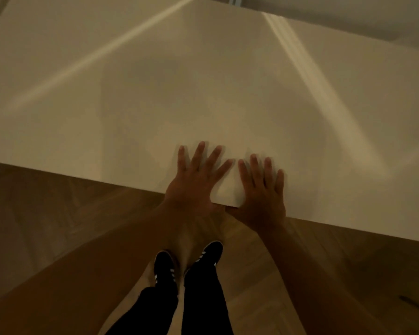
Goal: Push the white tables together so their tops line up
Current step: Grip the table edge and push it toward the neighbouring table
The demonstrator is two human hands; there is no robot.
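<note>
A white table top [131,105] fills the upper part of the view, and its near edge runs from left down to the right. My left hand [196,182] and my right hand [261,194] lie flat side by side on that near edge, fingers spread, thumbs at the rim, holding nothing. A blurred pale line [307,76] crosses the top on the right. Beyond it lies a second white surface [373,93] whose far edge sits a little nearer than the left one. The motion blur hides whether a gap remains between them.
Wooden herringbone floor [58,226] lies under and in front of the table. My feet in black shoes with white stripes [165,264] stand just short of the table edge. A dark thin object [414,304] lies on the floor at the far right.
</note>
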